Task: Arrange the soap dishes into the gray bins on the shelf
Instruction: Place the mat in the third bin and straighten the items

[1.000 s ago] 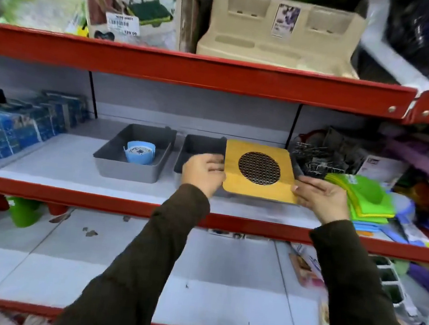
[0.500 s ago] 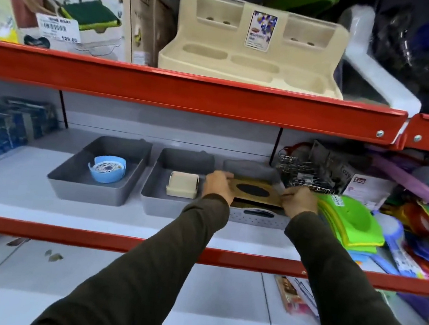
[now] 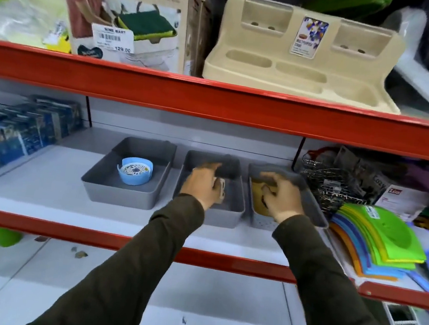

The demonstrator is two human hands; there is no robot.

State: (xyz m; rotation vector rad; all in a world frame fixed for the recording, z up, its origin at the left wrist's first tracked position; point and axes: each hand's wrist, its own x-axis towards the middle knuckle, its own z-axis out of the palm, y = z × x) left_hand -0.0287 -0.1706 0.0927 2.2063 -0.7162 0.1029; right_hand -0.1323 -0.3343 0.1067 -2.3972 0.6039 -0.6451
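Hands: left hand (image 3: 203,182) is down in the middle gray plastic bin (image 3: 232,209) with fingers curled loosely around a small cream soap dish (image 3: 221,188); can't tell if it's really gripping or just resting on it. Right hand (image 3: 280,196) is inside the right gray plastic bin (image 3: 317,214), fingers bent down onto a flat yellow-tan soap dish with a dark round grille (image 3: 257,196).
Why like that: looks to me like each hand is seating a dish flat on its bin floor, one dish per bin (neat enough).
Where the dishes are: round light-blue plastic soap dish (image 3: 135,170) sits alone in the left gray plastic bin (image 3: 119,191); the other two are in the middle and right bins, partly hidden by the hands.
Bins: three in a row on the white shelf with the red front edge (image 3: 40,225), nearly touching each other.
Around: blue packets (image 3: 10,136) on the left, wire racks (image 3: 331,183) and a stack of green and multicoloured cloths (image 3: 384,237) on the right.
In the way: those cloths sit tight against the right bin, and the red upper shelf (image 3: 215,101) hangs low, so I'd guess reaching in is a bit cramped.
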